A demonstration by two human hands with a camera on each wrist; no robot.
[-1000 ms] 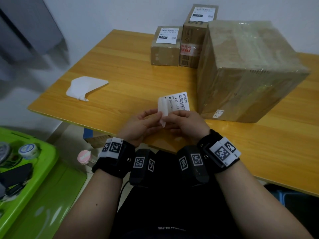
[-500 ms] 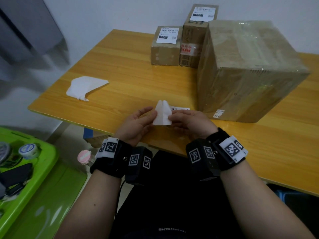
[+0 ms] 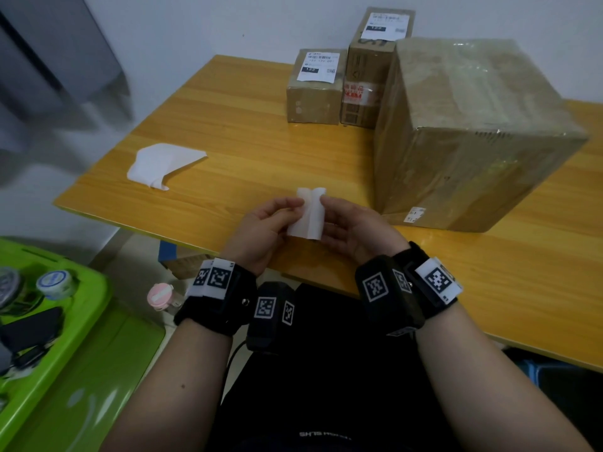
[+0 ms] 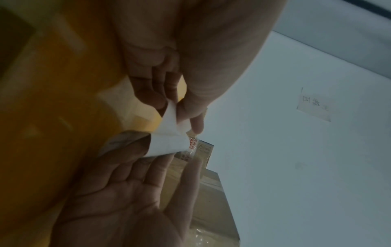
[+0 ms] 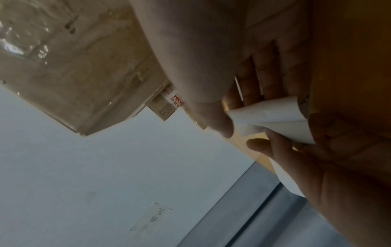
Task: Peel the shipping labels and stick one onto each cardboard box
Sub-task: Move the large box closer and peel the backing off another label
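Note:
I hold a white shipping label sheet (image 3: 308, 216) over the table's near edge, blank side toward me. Its top splits into two layers. My left hand (image 3: 293, 203) pinches the left layer, the backing (image 4: 169, 133), between thumb and fingers. My right hand (image 3: 326, 202) pinches the right layer, the label (image 5: 275, 120). The large cardboard box (image 3: 473, 132) stands just right of my hands with no label on its top. Behind it, the small box (image 3: 313, 99) and the tall box (image 3: 368, 70) each carry a printed label on top.
Peeled white backing papers (image 3: 163, 164) lie on the left of the wooden table (image 3: 244, 132). A green bin (image 3: 81, 337) with tape rolls (image 3: 57, 283) sits on the floor to my left. A wall stands behind the boxes.
The label's printed face, seen a second ago, has turned away and only white shows. My hands have drawn apart, and the two layers have split further.

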